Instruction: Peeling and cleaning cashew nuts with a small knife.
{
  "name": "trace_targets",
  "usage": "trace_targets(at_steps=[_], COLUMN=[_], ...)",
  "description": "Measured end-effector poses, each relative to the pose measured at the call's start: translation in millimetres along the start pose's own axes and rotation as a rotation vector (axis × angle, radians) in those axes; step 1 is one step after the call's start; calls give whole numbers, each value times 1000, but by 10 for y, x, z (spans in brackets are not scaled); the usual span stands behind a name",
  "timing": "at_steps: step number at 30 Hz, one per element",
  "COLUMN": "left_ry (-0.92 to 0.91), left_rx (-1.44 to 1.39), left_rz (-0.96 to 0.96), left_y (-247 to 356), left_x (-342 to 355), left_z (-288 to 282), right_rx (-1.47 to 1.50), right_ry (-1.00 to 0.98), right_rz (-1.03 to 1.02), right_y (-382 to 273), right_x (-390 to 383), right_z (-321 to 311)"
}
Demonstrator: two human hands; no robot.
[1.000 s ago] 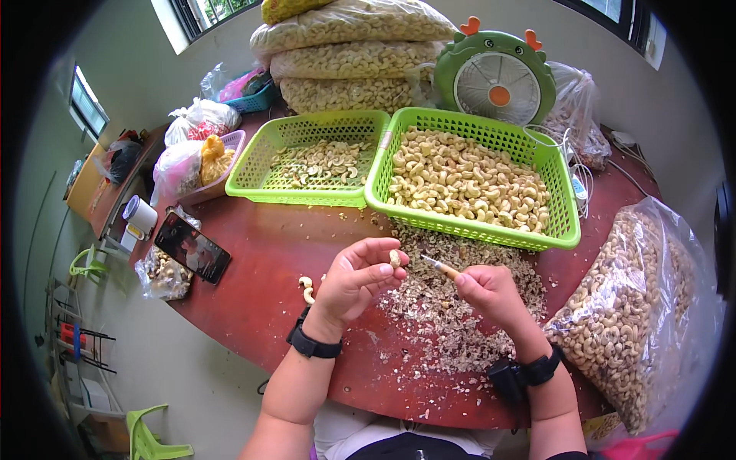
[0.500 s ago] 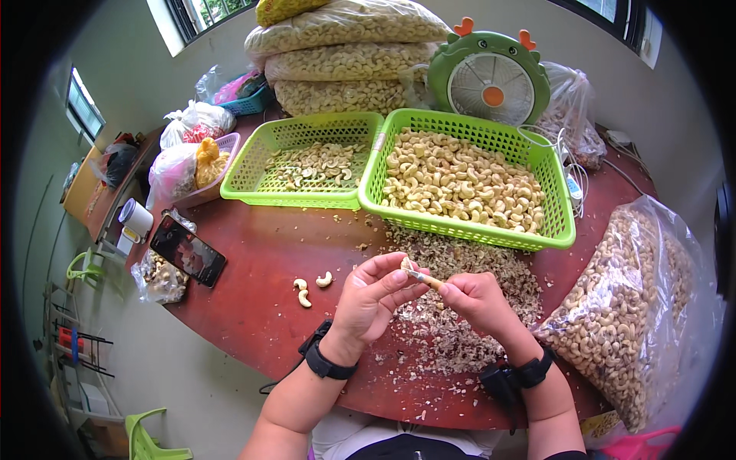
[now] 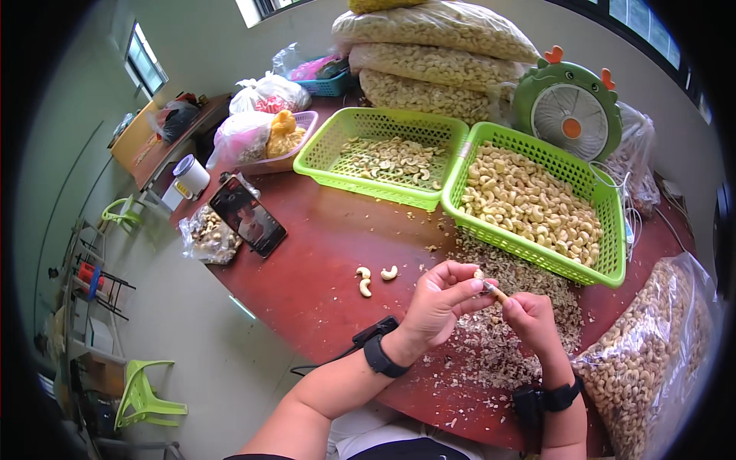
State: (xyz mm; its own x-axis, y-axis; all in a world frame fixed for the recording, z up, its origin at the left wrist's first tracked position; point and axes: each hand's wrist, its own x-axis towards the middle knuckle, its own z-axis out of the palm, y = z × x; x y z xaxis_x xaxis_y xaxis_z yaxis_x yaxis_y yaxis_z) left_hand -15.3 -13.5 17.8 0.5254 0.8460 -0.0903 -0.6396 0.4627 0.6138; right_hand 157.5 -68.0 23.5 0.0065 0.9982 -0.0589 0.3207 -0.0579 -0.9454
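Left hand [image 3: 435, 308] pinches a pale, apparently curved cashew [image 3: 478, 274]; right hand [image 3: 532, 317] clasps a slim tan-handled knife [image 3: 498, 294], whose slip could cut the left.

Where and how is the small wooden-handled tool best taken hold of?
I'd grip the small wooden-handled tool by its handle, between thumb and fingers, coming from the person's right. The handle is slim and slopes down toward the right hand, which holds it there; the metal end points the other way, at the nut in the left hand.
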Motion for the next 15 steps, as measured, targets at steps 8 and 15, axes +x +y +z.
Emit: trace_targets(at_steps=[8, 15], left_ry=[6, 43], left_rx=[30, 32], left_rz=[6, 9], left_y=[-52, -58], left_x=[11, 20], left_z=[35, 28], right_rx=[21, 9], right_ry=[27, -22], right_rz=[-1, 6], right_y=[66, 92], right_x=[-9, 35], right_z=[-8, 9])
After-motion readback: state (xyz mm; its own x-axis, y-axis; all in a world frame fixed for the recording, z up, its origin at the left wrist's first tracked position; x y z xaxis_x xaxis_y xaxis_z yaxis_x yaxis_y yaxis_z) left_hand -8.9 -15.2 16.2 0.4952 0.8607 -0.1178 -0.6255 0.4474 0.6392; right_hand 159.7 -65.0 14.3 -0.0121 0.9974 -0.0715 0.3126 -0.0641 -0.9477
